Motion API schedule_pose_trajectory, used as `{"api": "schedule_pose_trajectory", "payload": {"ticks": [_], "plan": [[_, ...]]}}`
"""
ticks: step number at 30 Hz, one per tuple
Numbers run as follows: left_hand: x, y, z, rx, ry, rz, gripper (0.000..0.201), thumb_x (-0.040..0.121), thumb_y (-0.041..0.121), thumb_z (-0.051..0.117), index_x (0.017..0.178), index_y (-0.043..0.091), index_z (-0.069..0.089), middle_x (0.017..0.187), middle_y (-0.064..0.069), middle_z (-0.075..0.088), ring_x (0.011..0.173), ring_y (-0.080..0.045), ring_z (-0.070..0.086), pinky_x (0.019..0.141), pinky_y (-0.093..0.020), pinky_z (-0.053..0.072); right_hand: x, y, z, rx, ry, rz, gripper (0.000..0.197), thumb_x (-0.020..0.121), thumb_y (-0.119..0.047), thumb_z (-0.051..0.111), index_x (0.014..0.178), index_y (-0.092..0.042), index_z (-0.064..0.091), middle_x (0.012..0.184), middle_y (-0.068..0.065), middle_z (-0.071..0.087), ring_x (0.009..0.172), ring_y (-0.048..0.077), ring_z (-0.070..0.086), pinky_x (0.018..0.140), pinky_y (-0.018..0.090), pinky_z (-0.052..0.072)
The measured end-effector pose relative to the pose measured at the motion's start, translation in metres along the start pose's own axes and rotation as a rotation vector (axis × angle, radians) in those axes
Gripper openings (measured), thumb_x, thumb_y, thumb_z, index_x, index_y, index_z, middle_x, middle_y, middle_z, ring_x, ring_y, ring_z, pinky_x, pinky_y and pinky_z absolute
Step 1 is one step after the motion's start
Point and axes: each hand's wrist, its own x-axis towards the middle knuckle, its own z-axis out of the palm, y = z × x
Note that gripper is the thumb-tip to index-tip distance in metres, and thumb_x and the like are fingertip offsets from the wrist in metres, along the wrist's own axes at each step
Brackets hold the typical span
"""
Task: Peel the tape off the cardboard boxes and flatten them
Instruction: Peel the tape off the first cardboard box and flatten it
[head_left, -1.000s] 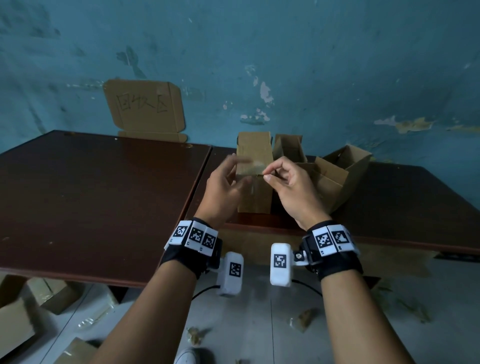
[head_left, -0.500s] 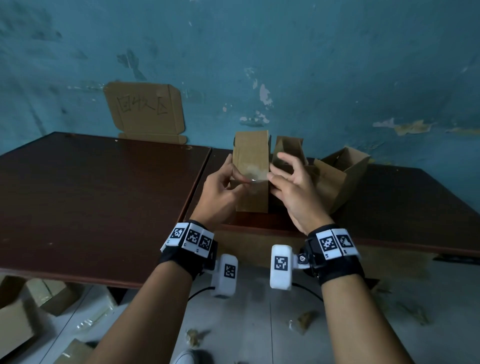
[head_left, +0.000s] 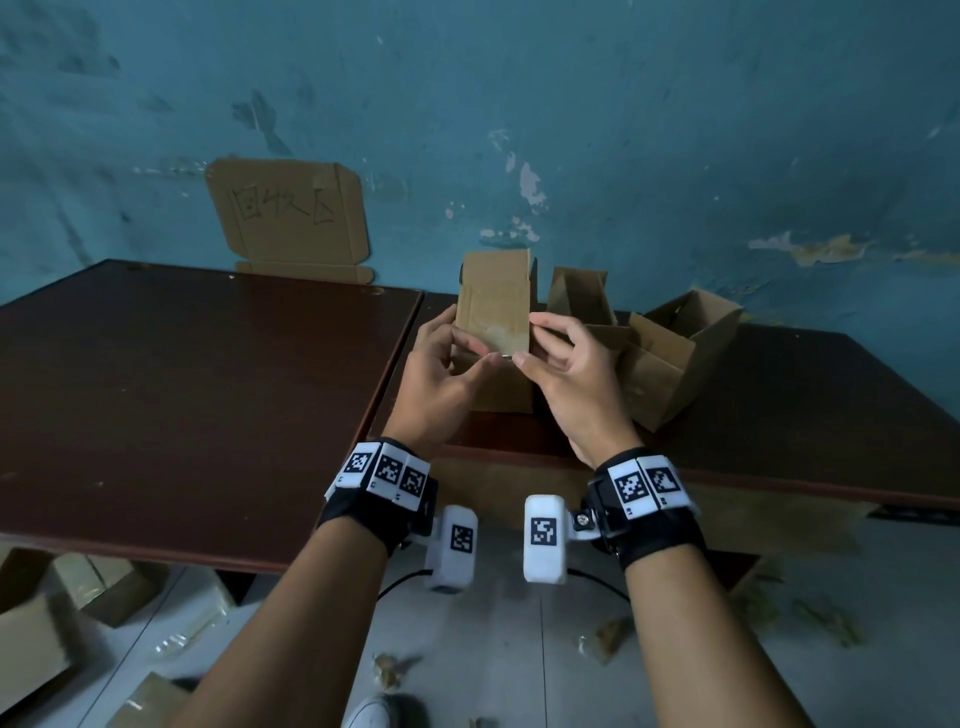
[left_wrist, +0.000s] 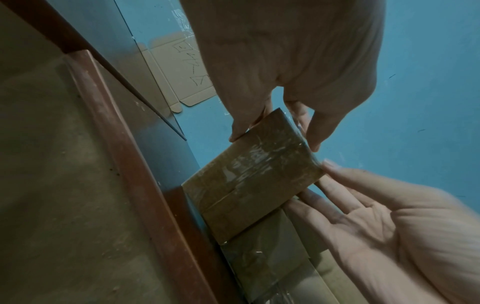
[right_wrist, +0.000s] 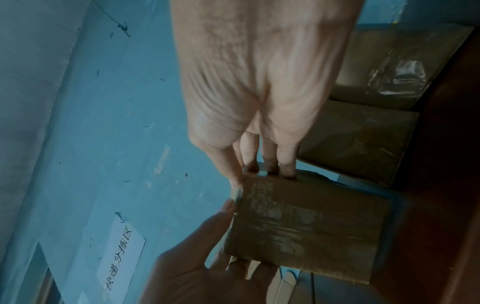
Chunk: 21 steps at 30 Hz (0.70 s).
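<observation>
So a second ago our right hand (head_left: 571, 374) was pinching at the tape; now both thumbs meet on the box flap (head_left: 496, 306), and our left hand (head_left: 441, 379) cups its left edge.

held box (head_left: 493, 312) between hands | open boxes (head_left: 670, 358) right | flattened cardboard (head_left: 288, 213) behind-left, against wall

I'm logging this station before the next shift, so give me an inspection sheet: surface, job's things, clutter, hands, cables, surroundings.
Surface: two dark brown tables pushed together, bare on the left.
Job's things: small cardboard box held up, clear tape across its face; opened boxes to its right.
Clutter: cardboard scraps and boxes on the floor.
Hands: left hand and right hand grip the box's sides, thumbs meeting at a flap edge.
Cables: black cable under the wrist cameras.
Surroundings: peeling blue wall; cardboard sign with handwriting.
</observation>
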Motion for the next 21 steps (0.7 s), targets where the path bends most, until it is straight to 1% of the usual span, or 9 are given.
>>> {"api": "schedule_pose_trajectory", "payload": {"ticks": [2,4,6,8,10,13,16,19,21], "plan": [[-0.001,0.002,0.003,-0.153,-0.029,0.029,0.032,0.084,0.004,0.080,0.100,0.010,0.053,0.155,-0.005,0.050,0.145,-0.019,0.052,0.110,-0.046,0.055,0.001,0.002,0.000,-0.007,0.023,-0.008,0.044,0.097,0.002,0.070,0.135,-0.019,0.062,0.141,0.005,0.068,0.130,0.009,0.065,0.110,0.040,0.055],[-0.003,0.005,0.004,-0.327,-0.050,0.004,0.040,0.078,-0.006,0.069,0.102,0.010,0.042,0.153,-0.016,0.050,0.146,-0.026,0.052,0.108,-0.045,0.056,0.002,0.005,-0.002,-0.023,0.046,-0.014,0.040,0.098,0.004,0.066,0.130,-0.020,0.065,0.136,0.002,0.071,0.127,0.009,0.066,0.109,0.042,0.056],[-0.004,0.008,0.004,-0.376,-0.033,-0.040,0.042,0.077,-0.008,0.066,0.105,0.010,0.040,0.151,-0.015,0.053,0.139,-0.022,0.059,0.100,-0.038,0.060,0.002,0.006,-0.003,-0.023,0.048,-0.019,0.039,0.098,0.005,0.066,0.127,-0.021,0.068,0.133,0.002,0.073,0.126,0.010,0.068,0.109,0.042,0.056],[-0.004,0.009,0.006,-0.375,0.004,-0.065,0.042,0.087,-0.008,0.069,0.111,0.009,0.040,0.149,-0.015,0.054,0.132,-0.020,0.064,0.094,-0.035,0.061,0.001,0.006,-0.003,-0.022,0.046,-0.024,0.041,0.097,0.007,0.067,0.129,-0.019,0.067,0.133,0.000,0.072,0.126,0.010,0.067,0.109,0.041,0.056],[-0.004,0.008,0.009,-0.340,0.044,-0.063,0.041,0.095,-0.009,0.070,0.115,0.009,0.038,0.147,-0.017,0.055,0.131,-0.024,0.065,0.095,-0.037,0.062,0.001,0.006,-0.002,-0.008,0.042,-0.032,0.045,0.095,0.008,0.068,0.133,-0.016,0.066,0.133,-0.002,0.071,0.127,0.010,0.067,0.108,0.039,0.056],[-0.003,0.005,0.010,-0.319,0.056,-0.045,0.044,0.093,-0.013,0.069,0.116,0.008,0.037,0.145,-0.019,0.055,0.134,-0.030,0.063,0.098,-0.047,0.062,-0.001,0.003,-0.002,0.028,0.037,-0.046,0.051,0.092,0.012,0.068,0.134,-0.016,0.064,0.139,0.001,0.068,0.130,0.010,0.065,0.109,0.039,0.055],[-0.001,0.004,0.005,-0.356,0.057,-0.026,0.045,0.091,-0.018,0.069,0.115,0.008,0.040,0.146,-0.019,0.056,0.133,-0.028,0.065,0.099,-0.052,0.061,-0.002,-0.001,-0.001,0.072,0.048,-0.050,0.050,0.089,0.009,0.074,0.133,-0.014,0.065,0.133,-0.004,0.070,0.128,0.009,0.066,0.105,0.032,0.057],[0.000,0.007,0.001,-0.415,0.091,-0.007,0.046,0.088,-0.023,0.065,0.113,0.008,0.042,0.145,-0.021,0.057,0.128,-0.024,0.067,0.090,-0.041,0.064,0.000,0.001,0.003,0.085,0.080,-0.048,0.060,0.088,-0.002,0.083,0.142,-0.015,0.060,0.131,-0.009,0.067,0.128,0.006,0.066,0.103,0.029,0.057],[0.000,0.008,0.000,-0.454,0.101,0.013,0.047,0.086,-0.027,0.061,0.113,0.008,0.043,0.144,-0.022,0.058,0.126,-0.023,0.068,0.087,-0.036,0.064,0.004,0.003,0.005,0.086,0.101,-0.034,0.071,0.086,-0.007,0.086,0.149,-0.013,0.054,0.139,-0.006,0.063,0.131,0.008,0.063,0.107,0.032,0.055]]}}
